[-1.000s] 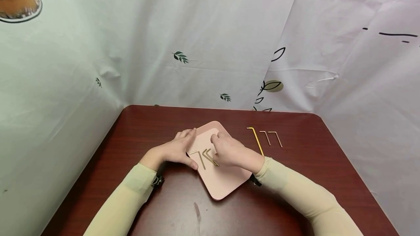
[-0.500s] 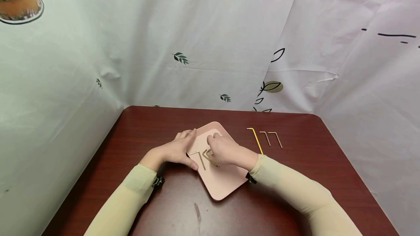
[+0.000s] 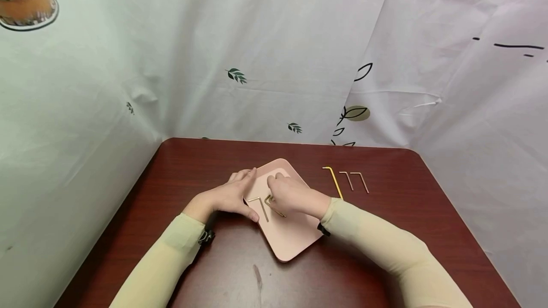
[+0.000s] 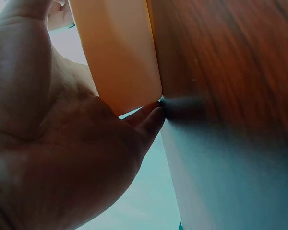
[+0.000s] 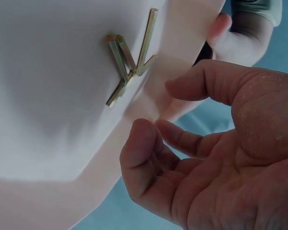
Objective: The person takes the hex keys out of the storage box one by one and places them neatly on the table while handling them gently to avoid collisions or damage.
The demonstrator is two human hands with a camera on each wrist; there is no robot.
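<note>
A pink tray [image 3: 291, 246] lies turned at an angle on the table. My left hand [image 3: 229, 197] holds its left corner, thumb along the near side and fingers along the far side; the tray wall [image 4: 122, 52] meets the palm in the left wrist view. Inside the tray lie gold hex keys: one apart [image 3: 264, 210] towards the left and two close together [image 3: 276, 208]. Over those two hovers my right hand [image 3: 294, 195], partly covering them from above. In the right wrist view its thumb [image 5: 187, 88] and bent fingers stand apart with nothing between them.
Right of the tray, a yellow hex key [image 3: 334, 179] and two small gold-coloured hex keys [image 3: 348, 180] lie side by side on the reddish-brown table [image 3: 231, 270]. The right sleeve [image 3: 376, 236] overlaps the yellow key's lower end. White printed sheets [image 3: 265, 51] enclose the table's back and sides.
My right hand has moved a little to the left over the tray, covering more of the paired hex keys. The left hand and the tray have stayed in place.
</note>
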